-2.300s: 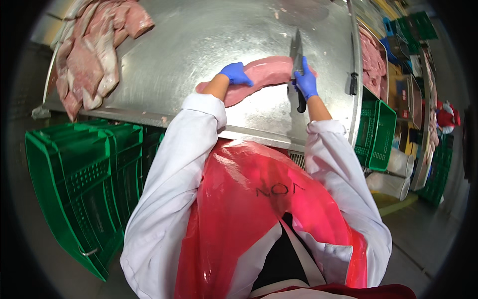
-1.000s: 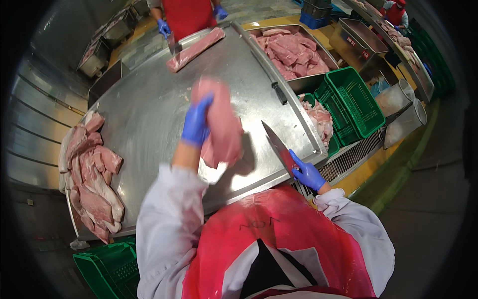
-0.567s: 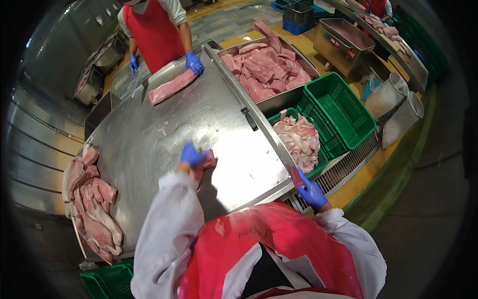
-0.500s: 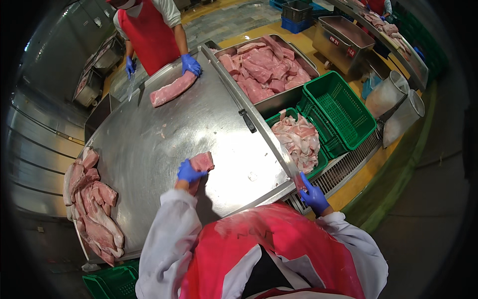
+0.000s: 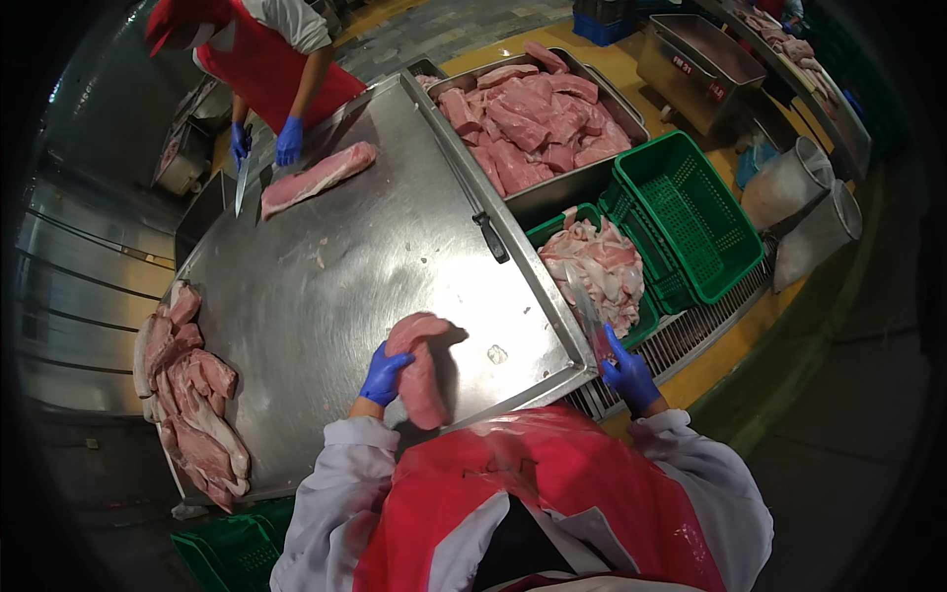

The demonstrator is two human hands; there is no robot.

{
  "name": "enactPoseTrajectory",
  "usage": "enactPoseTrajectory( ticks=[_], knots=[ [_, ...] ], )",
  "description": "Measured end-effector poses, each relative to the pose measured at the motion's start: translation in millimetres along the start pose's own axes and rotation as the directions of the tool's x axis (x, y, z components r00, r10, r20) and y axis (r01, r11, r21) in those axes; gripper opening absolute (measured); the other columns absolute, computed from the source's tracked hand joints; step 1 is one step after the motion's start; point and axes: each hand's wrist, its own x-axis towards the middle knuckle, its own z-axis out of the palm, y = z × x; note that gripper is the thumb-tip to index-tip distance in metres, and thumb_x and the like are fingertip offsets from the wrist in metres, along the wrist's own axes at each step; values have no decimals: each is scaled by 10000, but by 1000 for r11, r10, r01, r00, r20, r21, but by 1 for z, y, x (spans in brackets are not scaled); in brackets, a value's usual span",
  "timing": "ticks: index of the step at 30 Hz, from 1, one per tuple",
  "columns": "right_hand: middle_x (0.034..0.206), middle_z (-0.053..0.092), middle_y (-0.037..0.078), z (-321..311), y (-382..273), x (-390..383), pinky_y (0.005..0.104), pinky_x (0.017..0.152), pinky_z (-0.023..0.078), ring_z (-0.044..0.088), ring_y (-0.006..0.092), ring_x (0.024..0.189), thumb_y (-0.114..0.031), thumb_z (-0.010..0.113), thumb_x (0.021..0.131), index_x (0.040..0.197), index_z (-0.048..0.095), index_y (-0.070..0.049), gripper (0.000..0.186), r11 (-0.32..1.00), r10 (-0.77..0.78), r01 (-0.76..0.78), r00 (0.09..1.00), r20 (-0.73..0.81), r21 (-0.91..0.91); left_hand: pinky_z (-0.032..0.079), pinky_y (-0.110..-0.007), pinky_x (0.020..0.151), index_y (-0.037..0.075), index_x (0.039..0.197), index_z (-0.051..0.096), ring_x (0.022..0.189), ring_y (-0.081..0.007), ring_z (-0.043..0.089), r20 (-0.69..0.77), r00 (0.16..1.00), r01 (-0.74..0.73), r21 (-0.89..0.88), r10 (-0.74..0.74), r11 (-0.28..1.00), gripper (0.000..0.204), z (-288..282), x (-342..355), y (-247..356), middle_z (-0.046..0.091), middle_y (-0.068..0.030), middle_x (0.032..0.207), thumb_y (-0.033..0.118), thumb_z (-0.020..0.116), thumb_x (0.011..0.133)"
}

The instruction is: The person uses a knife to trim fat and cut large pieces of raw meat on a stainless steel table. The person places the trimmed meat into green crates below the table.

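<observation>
Head camera view, looking down: a steel table point(image 5: 345, 296) fills the middle. At its near edge, the person's gloved left hand point(image 5: 383, 375) grips a smooth, curved piece of pink meat point(image 5: 422, 393) from its left side, thumb and fingers wrapped onto it. Whether the piece rests fully on the metal or is partly lifted, I cannot tell. The gloved right hand point(image 5: 629, 377) is closed around a long knife point(image 5: 589, 318), held out past the table's right corner, its blade over pale trimmings point(image 5: 597, 266) in a green basket.

The work looks partway along. To the far right, a deep metal pan point(image 5: 533, 204) is heaped with lean pink pieces, which appear finished, and the trimmings are piled high. The piece in the left hand looks mostly trimmed, with little pale fat showing, though its underside is hidden. Left to do, it seems, is the stack of large fatty cuts point(image 5: 192, 395) along the table's left edge. Across the table, a co-worker in a red apron point(image 5: 286, 84) holds another knife point(image 5: 242, 185) near a long strip of meat point(image 5: 321, 181) lying on the metal.
</observation>
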Motion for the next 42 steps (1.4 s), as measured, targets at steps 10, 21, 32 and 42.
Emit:
enactPoseTrajectory(
  ticks=[10, 21, 32, 42],
  knots=[
    [665, 656, 158, -1, 30, -9, 420, 525, 508, 641, 311, 537, -102, 581, 933, 1593, 259, -180, 739, 954, -213, 194, 975, -61, -227, 537, -350, 855, 58, 1249, 582, 959, -235, 660, 16, 951, -310, 86, 309, 947, 418, 246, 259, 358, 689, -92, 1020, 389, 594, 994],
    [690, 653, 98, 16, 35, -57, 335, 541, 495, 586, 166, 540, -136, 598, 967, 1606, 227, -221, 744, 963, 134, -117, 990, -53, 244, 526, -377, 903, -30, 1214, 611, 1002, -260, 678, 129, 837, -399, 809, 532, 431, 556, 78, 275, 139, 699, -188, 1099, 427, 715, 915],
    [784, 579, 0, 72, -39, 57, 257, 514, 479, 514, 71, 589, 8, 518, 939, 1599, 291, -226, 736, 985, -169, 171, 968, 184, 1, 527, -418, 933, 24, 1242, 605, 1059, -354, 677, -384, 860, 125, 797, 337, 591, 530, -203, -29, -19, 695, -208, 1143, 430, 679, 909],
    [651, 600, 47, 232, -179, 92, 263, 441, 429, 523, 88, 494, -64, 509, 999, 1614, 218, -272, 712, 980, -41, 130, 869, 493, -148, 461, -410, 1053, -44, 1375, 503, 1234, -383, 585, -923, 198, 607, 381, 331, 698, 803, -501, -229, -69, 593, -273, 1329, 502, 718, 826]
  ],
)
